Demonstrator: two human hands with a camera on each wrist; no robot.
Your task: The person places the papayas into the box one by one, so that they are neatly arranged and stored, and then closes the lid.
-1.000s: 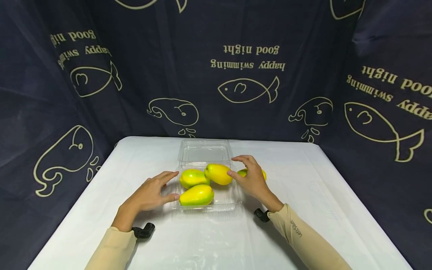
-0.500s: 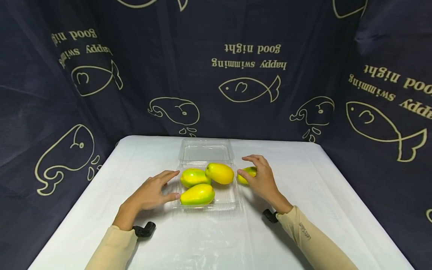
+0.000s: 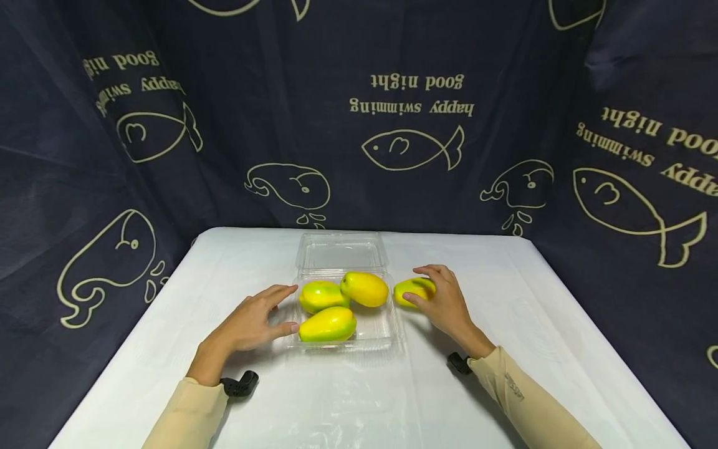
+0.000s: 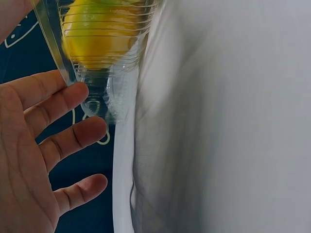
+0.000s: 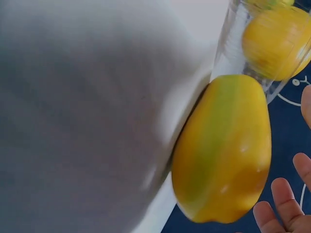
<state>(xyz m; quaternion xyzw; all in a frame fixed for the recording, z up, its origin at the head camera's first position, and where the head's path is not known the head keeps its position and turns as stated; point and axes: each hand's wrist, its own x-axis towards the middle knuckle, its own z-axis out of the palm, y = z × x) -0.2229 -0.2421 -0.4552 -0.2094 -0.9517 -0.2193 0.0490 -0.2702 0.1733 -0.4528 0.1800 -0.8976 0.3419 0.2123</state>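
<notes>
Three yellow-green papayas lie in the base of a clear plastic clamshell box (image 3: 374, 324): a front one (image 3: 327, 324), a back left one (image 3: 323, 296) and a back right one (image 3: 365, 289). At the box's left side is my left hand (image 3: 252, 319), fingers spread and thumb apart; in the left wrist view a fingertip (image 4: 77, 90) overlaps the box wall. Another papaya (image 5: 221, 150) lies on the table just right of the box. My right hand (image 3: 445, 304) reaches over it with thumb and fingers apart; the right wrist view shows several fingertips (image 5: 284, 191) clear of its skin.
The box's lid (image 3: 341, 252) lies folded back behind its base. A white cloth covers the table (image 3: 359, 405), and a dark curtain (image 3: 348, 206) with fish prints hangs behind and at both sides.
My right hand has moved right, from beside the back right papaya in the box to the papaya outside, which shows more now. My left hand has stayed in place.
</notes>
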